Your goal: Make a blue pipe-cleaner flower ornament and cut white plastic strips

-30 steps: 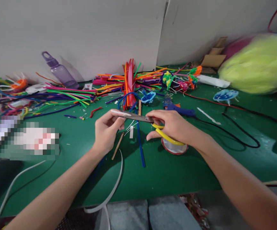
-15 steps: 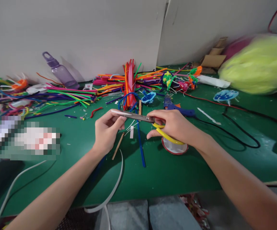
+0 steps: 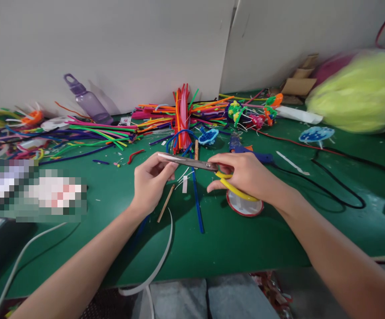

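Observation:
My right hand (image 3: 242,175) grips the yellow-handled scissors (image 3: 195,163), with fingers at the handles and pivot. The blades lie almost level, pointing left, nearly closed. At their tip, my left hand (image 3: 152,184) pinches a thin white strip (image 3: 166,157) lying along the blade; the fingertips partly hide it. Below that hand a long white band (image 3: 166,254) curves down over the table edge; whether it joins the pinched strip I cannot tell. Under the scissors lie a small white snippet (image 3: 185,184), thin slivers, a thin wooden stick (image 3: 166,204) and a blue pipe cleaner (image 3: 198,204).
A roll with a red rim (image 3: 245,208) sits beneath my right hand. Behind are a blue glue gun (image 3: 254,155) with a black cord, piled pipe cleaners (image 3: 182,117), a purple bottle (image 3: 92,104) and a yellow-green bag (image 3: 355,97). Pixelated items (image 3: 59,195) lie left.
The whole view has shifted slightly, so everything sits a little further right. Both hands and the scissors keep almost the same pose.

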The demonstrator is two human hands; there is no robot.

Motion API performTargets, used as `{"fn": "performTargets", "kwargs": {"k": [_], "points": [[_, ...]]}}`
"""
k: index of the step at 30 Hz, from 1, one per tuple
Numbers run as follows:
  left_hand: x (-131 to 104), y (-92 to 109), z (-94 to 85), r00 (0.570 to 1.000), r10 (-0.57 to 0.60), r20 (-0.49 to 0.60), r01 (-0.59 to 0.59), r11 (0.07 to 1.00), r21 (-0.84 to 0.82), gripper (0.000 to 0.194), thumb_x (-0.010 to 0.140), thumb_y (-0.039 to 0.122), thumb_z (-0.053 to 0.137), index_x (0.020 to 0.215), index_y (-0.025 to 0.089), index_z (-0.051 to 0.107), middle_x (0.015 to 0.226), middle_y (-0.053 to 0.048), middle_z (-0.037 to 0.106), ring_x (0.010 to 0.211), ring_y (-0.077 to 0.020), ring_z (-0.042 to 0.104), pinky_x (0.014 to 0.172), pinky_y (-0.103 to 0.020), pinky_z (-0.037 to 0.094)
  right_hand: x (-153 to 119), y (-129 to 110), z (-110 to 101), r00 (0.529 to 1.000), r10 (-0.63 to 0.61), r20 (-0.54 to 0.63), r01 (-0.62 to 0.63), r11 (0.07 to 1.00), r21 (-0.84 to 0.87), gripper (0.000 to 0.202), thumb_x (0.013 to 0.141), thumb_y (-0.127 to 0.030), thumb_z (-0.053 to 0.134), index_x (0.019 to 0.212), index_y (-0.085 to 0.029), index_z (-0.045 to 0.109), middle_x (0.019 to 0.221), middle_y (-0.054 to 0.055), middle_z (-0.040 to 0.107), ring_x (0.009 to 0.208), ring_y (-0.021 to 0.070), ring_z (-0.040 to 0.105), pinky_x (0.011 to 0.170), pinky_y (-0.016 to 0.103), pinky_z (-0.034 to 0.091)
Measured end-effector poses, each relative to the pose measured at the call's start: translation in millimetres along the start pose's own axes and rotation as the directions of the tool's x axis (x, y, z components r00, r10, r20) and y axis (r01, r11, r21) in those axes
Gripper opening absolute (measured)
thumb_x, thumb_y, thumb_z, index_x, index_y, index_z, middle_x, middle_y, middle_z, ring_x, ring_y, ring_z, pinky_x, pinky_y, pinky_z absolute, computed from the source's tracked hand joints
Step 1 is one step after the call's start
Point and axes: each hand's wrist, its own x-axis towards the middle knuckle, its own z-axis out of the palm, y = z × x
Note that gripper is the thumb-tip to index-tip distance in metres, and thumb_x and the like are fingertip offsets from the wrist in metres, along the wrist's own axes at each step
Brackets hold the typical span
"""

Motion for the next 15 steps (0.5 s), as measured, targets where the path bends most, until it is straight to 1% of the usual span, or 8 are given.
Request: {"fn": "performTargets", "kwargs": {"k": [8,15], "points": [[-0.1,1.7,-0.8,1.000,-0.018,0.012,0.018,1.000,0.013,0.010,0.077,0.024,0.070,0.072,0.017,0.065,0.072,0.001,0.059,0.053,-0.0064,0.052,0.051,-0.020,0.044,-0.5,-0.6,-1.0,1.000,0.010,-0.014,-0.010,0.999,-0.040,0.060,0.067,-0.070,0.067,0.098,-0.019,0.069,0.066,-0.001,0.055,0.058,0.0115,0.045,0.056,0.025,0.032],[0.4,0.3,-2.2,1.000,-0.006,0.029,0.005,0.999,0.033,0.010,0.078,0.024,0.069,0.073,0.017,0.066,0.070,0.002,0.057,0.053,-0.0061,0.052,0.050,-0.020,0.042,-0.7,-0.4,-1.5,1.000,0.016,-0.019,-0.017,0.998,-0.062,0.058,0.068,-0.069,0.068,0.098,-0.019,0.070,0.067,0.000,0.058,0.058,0.0122,0.047,0.056,0.025,0.033]]}}
